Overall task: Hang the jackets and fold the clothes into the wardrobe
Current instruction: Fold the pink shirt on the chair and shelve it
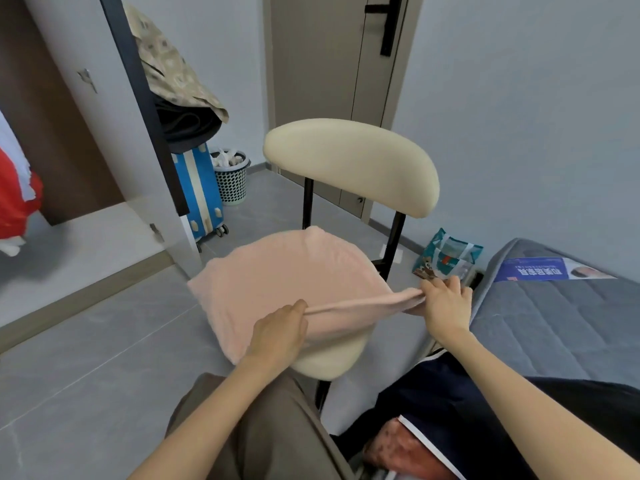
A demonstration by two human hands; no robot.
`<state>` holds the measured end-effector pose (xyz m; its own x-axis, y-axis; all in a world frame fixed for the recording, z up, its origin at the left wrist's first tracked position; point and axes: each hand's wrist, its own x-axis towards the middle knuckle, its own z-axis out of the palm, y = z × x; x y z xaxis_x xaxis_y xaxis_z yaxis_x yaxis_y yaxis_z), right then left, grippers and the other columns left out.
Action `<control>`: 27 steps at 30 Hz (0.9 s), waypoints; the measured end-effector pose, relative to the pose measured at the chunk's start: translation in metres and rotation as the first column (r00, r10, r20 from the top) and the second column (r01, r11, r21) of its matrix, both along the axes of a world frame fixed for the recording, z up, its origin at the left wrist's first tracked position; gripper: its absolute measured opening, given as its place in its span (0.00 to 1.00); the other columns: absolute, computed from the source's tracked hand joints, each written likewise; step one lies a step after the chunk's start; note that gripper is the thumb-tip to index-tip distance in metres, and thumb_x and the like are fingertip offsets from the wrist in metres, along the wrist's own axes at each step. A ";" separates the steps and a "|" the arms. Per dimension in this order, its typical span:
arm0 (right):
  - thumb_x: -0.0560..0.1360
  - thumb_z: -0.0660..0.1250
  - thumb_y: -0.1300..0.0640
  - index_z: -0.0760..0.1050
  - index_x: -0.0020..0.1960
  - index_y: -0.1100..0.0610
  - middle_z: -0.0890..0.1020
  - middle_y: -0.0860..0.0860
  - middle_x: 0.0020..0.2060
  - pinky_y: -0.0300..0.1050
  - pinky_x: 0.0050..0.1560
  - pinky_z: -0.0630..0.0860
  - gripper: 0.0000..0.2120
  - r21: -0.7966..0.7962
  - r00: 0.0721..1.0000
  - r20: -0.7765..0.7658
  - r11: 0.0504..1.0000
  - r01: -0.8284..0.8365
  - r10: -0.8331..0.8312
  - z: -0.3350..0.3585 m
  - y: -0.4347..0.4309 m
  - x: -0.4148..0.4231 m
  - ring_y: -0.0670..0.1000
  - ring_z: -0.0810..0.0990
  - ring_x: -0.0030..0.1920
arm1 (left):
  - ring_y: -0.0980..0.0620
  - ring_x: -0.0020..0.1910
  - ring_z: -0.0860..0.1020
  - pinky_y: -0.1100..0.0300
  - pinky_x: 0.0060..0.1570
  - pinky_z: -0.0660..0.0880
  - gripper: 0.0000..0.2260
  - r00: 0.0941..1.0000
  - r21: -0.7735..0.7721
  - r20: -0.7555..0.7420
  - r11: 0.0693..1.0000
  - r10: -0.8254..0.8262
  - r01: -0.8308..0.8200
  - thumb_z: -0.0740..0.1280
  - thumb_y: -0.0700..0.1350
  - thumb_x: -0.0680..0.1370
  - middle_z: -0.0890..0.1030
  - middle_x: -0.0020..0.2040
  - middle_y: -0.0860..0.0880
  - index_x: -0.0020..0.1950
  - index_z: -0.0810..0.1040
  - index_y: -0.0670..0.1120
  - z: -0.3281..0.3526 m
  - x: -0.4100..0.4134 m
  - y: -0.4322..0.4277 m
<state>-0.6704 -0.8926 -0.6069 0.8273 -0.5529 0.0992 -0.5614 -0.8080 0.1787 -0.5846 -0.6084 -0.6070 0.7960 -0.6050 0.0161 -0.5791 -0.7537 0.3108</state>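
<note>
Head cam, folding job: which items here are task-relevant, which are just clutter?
Job: pink garment on the chair, left hand and right hand gripping its near edge; navy clothes on the mattress; wardrobe, red garment hanging inside.
Lying about: blue suitcase, mesh basket, snack bag, leaflet.

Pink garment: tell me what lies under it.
Under the pink garment is the chair's cream seat, mostly covered; only its near edge shows.
</note>
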 end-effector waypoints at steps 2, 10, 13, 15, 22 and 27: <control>0.74 0.63 0.58 0.72 0.58 0.49 0.77 0.49 0.56 0.50 0.58 0.63 0.13 0.002 0.999 -0.030 1.000 0.027 -0.027 0.000 -0.001 -0.010 0.56 0.68 0.61 | 0.43 0.51 0.76 0.53 0.45 0.71 0.11 1.000 0.033 -0.030 0.999 0.006 -0.005 0.53 0.45 0.81 0.78 0.53 0.45 0.63 0.66 0.46 0.002 -0.005 -0.002; 0.70 0.70 0.62 0.70 0.56 0.55 0.75 0.55 0.54 0.50 0.44 0.73 0.17 0.335 0.998 0.067 0.942 -0.013 -0.010 0.007 0.017 0.006 0.62 0.78 0.52 | 0.42 0.59 0.70 0.52 0.53 0.69 0.14 0.999 0.324 0.007 0.945 0.040 -0.039 0.55 0.34 0.78 0.71 0.58 0.43 0.62 0.63 0.42 0.008 0.007 0.021; 0.73 0.64 0.66 0.68 0.60 0.56 0.73 0.55 0.55 0.51 0.44 0.73 0.17 0.342 0.995 0.091 0.938 -0.064 0.035 0.006 0.026 0.035 0.61 0.74 0.54 | 0.43 0.59 0.70 0.54 0.52 0.68 0.16 0.997 0.390 0.008 0.918 0.076 -0.073 0.55 0.33 0.77 0.71 0.59 0.43 0.64 0.63 0.42 0.005 0.029 0.032; 0.76 0.55 0.68 0.67 0.63 0.57 0.72 0.57 0.56 0.52 0.44 0.72 0.17 0.356 0.992 0.110 0.930 -0.093 0.057 0.003 0.029 0.059 0.61 0.71 0.58 | 0.43 0.58 0.71 0.54 0.49 0.68 0.14 0.995 0.414 -0.039 0.907 0.097 -0.072 0.54 0.33 0.78 0.72 0.58 0.43 0.63 0.63 0.42 0.000 0.048 0.038; 0.79 0.53 0.62 0.68 0.63 0.57 0.71 0.58 0.59 0.52 0.46 0.71 0.14 0.335 1.000 -0.009 0.942 -0.022 0.026 -0.031 0.025 0.138 0.60 0.67 0.62 | 0.43 0.53 0.76 0.53 0.51 0.74 0.09 0.931 0.264 -0.280 0.951 0.234 -0.159 0.52 0.38 0.80 0.78 0.54 0.42 0.56 0.69 0.42 -0.045 0.119 0.042; 0.78 0.55 0.65 0.63 0.71 0.51 0.64 0.56 0.66 0.56 0.52 0.75 0.23 0.496 1.000 -0.005 0.868 -0.001 0.004 -0.065 0.014 0.167 0.60 0.70 0.62 | 0.42 0.58 0.75 0.54 0.55 0.72 0.12 0.846 0.027 -0.360 0.911 0.393 -0.411 0.59 0.44 0.80 0.78 0.59 0.43 0.63 0.72 0.42 -0.082 0.139 0.044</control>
<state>-0.5037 -0.8782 -0.6722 0.8282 -0.5264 -0.1921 -0.5598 -0.7923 -0.2427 -0.4454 -0.5647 -0.6885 0.9279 -0.2368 -0.2879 -0.0751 -0.8752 0.4778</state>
